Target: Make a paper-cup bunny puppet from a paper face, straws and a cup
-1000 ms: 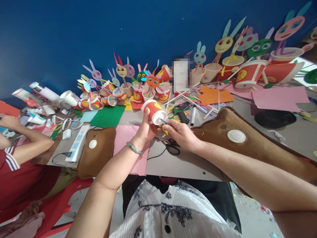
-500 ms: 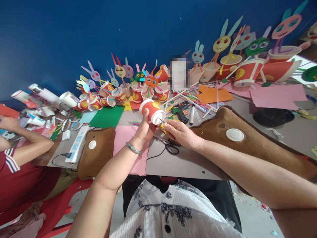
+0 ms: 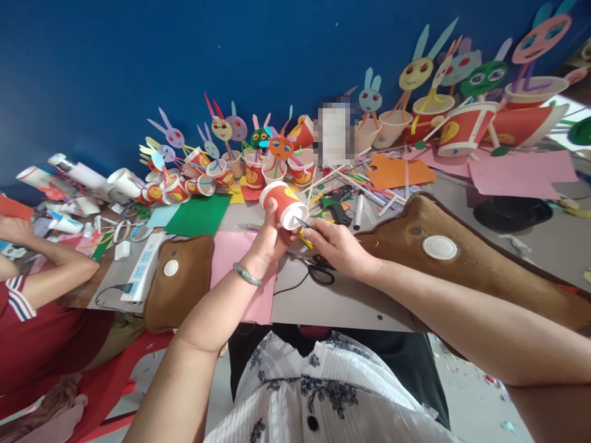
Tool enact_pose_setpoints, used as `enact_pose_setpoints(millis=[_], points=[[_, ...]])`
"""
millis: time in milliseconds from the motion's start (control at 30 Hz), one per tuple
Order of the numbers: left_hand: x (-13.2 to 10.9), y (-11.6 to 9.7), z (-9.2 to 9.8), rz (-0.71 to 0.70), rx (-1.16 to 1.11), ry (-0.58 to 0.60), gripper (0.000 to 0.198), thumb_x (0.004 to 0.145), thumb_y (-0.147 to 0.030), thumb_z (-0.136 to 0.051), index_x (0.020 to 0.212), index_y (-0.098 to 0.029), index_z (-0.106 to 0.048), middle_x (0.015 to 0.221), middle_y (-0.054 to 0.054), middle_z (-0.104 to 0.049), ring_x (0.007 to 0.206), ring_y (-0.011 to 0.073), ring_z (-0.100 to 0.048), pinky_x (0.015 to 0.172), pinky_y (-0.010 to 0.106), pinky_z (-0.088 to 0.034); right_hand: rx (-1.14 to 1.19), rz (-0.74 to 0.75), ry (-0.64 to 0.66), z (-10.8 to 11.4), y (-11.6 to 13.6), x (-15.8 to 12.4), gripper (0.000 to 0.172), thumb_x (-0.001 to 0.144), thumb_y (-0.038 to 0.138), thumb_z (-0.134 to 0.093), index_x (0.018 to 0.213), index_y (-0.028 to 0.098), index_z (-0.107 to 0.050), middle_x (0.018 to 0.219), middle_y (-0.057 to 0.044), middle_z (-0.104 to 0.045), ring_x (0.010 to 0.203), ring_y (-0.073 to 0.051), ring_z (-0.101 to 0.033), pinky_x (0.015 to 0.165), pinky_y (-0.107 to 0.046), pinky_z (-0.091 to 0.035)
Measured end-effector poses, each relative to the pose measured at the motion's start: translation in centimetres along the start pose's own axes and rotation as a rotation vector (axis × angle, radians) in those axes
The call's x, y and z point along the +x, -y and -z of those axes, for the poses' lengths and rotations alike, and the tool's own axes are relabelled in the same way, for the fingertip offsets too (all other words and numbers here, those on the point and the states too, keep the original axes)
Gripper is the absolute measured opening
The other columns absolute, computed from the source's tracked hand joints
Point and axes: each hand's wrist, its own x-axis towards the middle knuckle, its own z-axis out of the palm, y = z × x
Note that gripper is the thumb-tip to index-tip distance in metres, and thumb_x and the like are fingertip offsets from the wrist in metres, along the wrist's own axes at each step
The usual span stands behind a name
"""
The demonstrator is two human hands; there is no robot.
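Observation:
A red and white paper cup (image 3: pixel 279 198) is tipped on its side in my left hand (image 3: pixel 270 239), its white base turned toward me. My thumb lies along its wall and the other fingers are wrapped beneath. My right hand (image 3: pixel 336 247) grips a small knife (image 3: pixel 302 223), whose dark pointed blade touches the white base of the cup; its handle is hidden in my fingers. Just below my hands, black-handled scissors (image 3: pixel 321 274) lie on the table. A pink sheet (image 3: pixel 241 282) lies under my left wrist.
Paper cups with bunny faces (image 3: pixel 281 147) line the blue wall. Brown cushion-like pads (image 3: pixel 181 289) lie left and right, with a power strip (image 3: pixel 144 271) and green paper (image 3: pixel 198 215) at left. A glue gun (image 3: pixel 339 209) sits behind my right hand. A co-worker's arm (image 3: pixel 60 267) is at far left.
The knife shows more of its blade, and its point sits further in on the cup's base. The cup stays in my left hand, nearly unmoved. The view has shifted slightly.

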Motion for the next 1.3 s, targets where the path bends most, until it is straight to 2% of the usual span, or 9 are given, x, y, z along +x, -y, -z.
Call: enact_pose_setpoints(millis=[133, 367, 533, 633, 733, 867, 1300], points=[[0.05, 0.06, 0.02, -0.039, -0.014, 0.016, 0.058, 0.088, -0.071, -0.053, 0.083, -0.015, -0.064, 0.06, 0.001, -0.059, 0.046, 0.008, -0.05, 0.041, 0.019, -0.034, -0.029, 0.017, -0.02, -0.02, -0.18, 0.0, 0.035, 0.097, 0.047, -0.043, 0.072, 0.022, -0.042, 0.061, 0.003, -0.046, 0.058, -0.013, -0.045, 0.058, -0.026, -0.035], [0.26, 0.11, 0.1, -0.018, 0.0, -0.052, 0.055, 0.087, -0.07, -0.057, 0.079, -0.015, -0.064, 0.056, -0.001, -0.056, 0.044, 0.0075, -0.049, 0.041, 0.02, -0.035, -0.109, 0.006, -0.033, -0.02, -0.36, 0.03, 0.034, 0.097, 0.046, -0.043, 0.072, 0.023, -0.04, 0.061, 0.001, -0.049, 0.056, -0.014, -0.045, 0.057, -0.027, -0.033], [0.28, 0.25, 0.25, -0.019, -0.014, -0.013, 0.054, 0.088, -0.067, -0.056, 0.079, -0.015, -0.064, 0.057, 0.0, -0.058, 0.044, 0.0078, -0.05, 0.041, 0.019, -0.035, -0.135, 0.008, -0.036, -0.01, -0.3, -0.04, 0.032, 0.097, 0.044, -0.043, 0.073, 0.023, -0.041, 0.06, 0.001, -0.049, 0.054, -0.014, -0.043, 0.056, -0.027, -0.031], [0.12, 0.11, -0.01, 0.028, -0.041, -0.001, 0.057, 0.089, -0.069, -0.052, 0.079, -0.014, -0.064, 0.058, 0.001, -0.06, 0.043, 0.0071, -0.048, 0.038, 0.018, -0.033, -0.149, -0.002, -0.028, 0.02, -0.25, -0.11, 0.03, 0.097, 0.044, -0.043, 0.075, 0.023, -0.042, 0.061, 0.0, -0.05, 0.054, -0.014, -0.044, 0.057, -0.027, -0.031], [0.03, -0.12, -0.19, 0.095, -0.043, 0.011, 0.062, 0.089, -0.072, -0.049, 0.078, -0.013, -0.063, 0.06, 0.003, -0.062, 0.041, 0.006, -0.046, 0.036, 0.017, -0.032, -0.158, -0.01, -0.029, 0.0, -0.31, -0.18, 0.027, 0.098, 0.044, -0.043, 0.081, 0.022, -0.048, 0.066, -0.002, -0.054, 0.059, -0.016, -0.048, 0.059, -0.028, -0.033], [0.14, -0.27, -0.04, 0.115, -0.033, 0.043, 0.063, 0.087, -0.074, -0.049, 0.08, -0.013, -0.065, 0.06, 0.003, -0.062, 0.041, 0.0065, -0.047, 0.036, 0.018, -0.032, -0.153, 0.016, -0.042, -0.1, -0.49, -0.24, 0.027, 0.098, 0.044, -0.042, 0.092, 0.021, -0.055, 0.074, -0.005, -0.061, 0.066, -0.019, -0.055, 0.063, -0.028, -0.036], [0.24, -0.09, 0.16, 0.089, 0.008, 0.056, 0.069, 0.088, -0.078, -0.042, 0.079, -0.013, -0.065, 0.062, 0.004, -0.064, 0.042, 0.0062, -0.048, 0.037, 0.017, -0.033, -0.164, 0.031, -0.035, -0.1, -0.56, -0.2, 0.026, 0.099, 0.041, -0.042, 0.088, 0.02, -0.052, 0.071, -0.003, -0.056, 0.061, -0.016, -0.049, 0.061, -0.027, -0.033]])
